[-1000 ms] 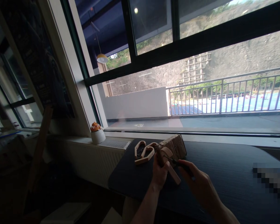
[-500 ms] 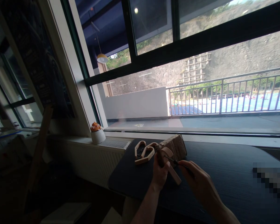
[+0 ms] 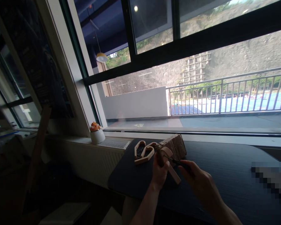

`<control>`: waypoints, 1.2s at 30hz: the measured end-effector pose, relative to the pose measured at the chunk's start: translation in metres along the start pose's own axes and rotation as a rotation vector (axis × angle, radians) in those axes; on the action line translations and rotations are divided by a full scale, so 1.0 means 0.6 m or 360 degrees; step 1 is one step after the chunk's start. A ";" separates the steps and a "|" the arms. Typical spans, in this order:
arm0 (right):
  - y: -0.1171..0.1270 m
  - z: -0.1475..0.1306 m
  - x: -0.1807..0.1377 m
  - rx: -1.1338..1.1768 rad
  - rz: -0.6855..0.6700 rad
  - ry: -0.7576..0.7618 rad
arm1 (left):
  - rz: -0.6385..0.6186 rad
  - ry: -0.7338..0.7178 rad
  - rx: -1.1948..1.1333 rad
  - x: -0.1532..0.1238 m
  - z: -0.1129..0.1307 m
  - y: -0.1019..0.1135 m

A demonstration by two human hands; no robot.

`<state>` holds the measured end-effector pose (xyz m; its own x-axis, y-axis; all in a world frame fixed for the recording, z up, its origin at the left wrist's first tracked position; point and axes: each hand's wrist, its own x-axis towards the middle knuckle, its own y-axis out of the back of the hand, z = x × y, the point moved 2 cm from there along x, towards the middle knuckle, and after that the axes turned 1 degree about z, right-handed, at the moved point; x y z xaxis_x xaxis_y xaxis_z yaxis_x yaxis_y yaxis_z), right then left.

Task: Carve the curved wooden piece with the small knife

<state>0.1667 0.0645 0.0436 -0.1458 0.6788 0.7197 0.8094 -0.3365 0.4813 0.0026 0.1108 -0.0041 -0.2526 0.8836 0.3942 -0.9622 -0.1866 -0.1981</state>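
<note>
My left hand (image 3: 159,175) is closed around a pale wooden hook-shaped piece (image 3: 174,175), its straight leg slanting down to the right. Behind the piece, and close against it, a brown layered block (image 3: 178,147) rests on the dark table. My right hand (image 3: 199,178) grips the dark handle of a thin-shafted tool, which looks like a screwdriver (image 3: 177,162). Its shaft points left, and the tip meets the inner side of the wooden piece's curve. To the left of my left hand lie wooden bent pieces (image 3: 142,161) with small dark bits among them.
The dark table (image 3: 229,165) stands at the window. Left of it, a white pot with an orange top (image 3: 97,134) sits on the radiator (image 3: 115,144). A pixelated object (image 3: 271,181) lies on the table's right side. A wooden plank (image 3: 38,143) leans at the left.
The view has shifted slightly. My left hand still holds the wooden piece against the block, and my right hand has turned a little on the screwdriver's handle.
</note>
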 end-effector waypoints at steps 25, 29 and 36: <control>-0.011 0.002 0.001 0.0170 -0.0010 0.0125 | 0.0032 -0.0042 -0.0027 0.001 -0.004 0.000; -0.008 0.007 0.001 0.0081 -0.0017 -0.0012 | 0.0010 -0.0049 -0.0032 0.002 -0.006 0.002; -0.009 0.000 0.003 0.0073 -0.0030 -0.0250 | 0.0099 0.0052 0.0046 0.002 -0.018 0.006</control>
<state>0.1622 0.0673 0.0423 -0.0736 0.7796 0.6219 0.8329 -0.2949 0.4683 0.0001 0.1155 -0.0140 -0.3092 0.8834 0.3522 -0.9474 -0.2539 -0.1950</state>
